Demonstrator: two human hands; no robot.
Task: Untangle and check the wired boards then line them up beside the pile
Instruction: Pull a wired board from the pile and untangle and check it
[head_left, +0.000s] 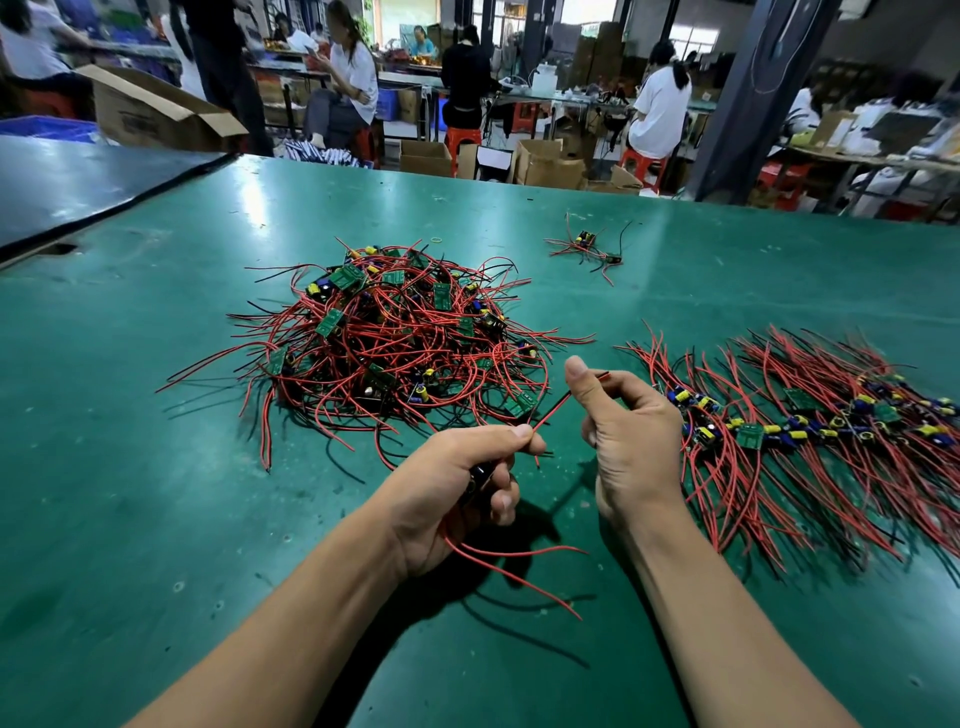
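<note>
Left hand (457, 483), fingers curled, grips a wired board (479, 475) and pinches its red wire (544, 419). Right hand (631, 431) pinches the wire's far end.

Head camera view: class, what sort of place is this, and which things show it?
Probably an electronics assembly workshop: a tangled pile of wired boards lies on a green work table, a sorted row of boards lies to its right, and seated workers sit among cardboard boxes behind.
</note>
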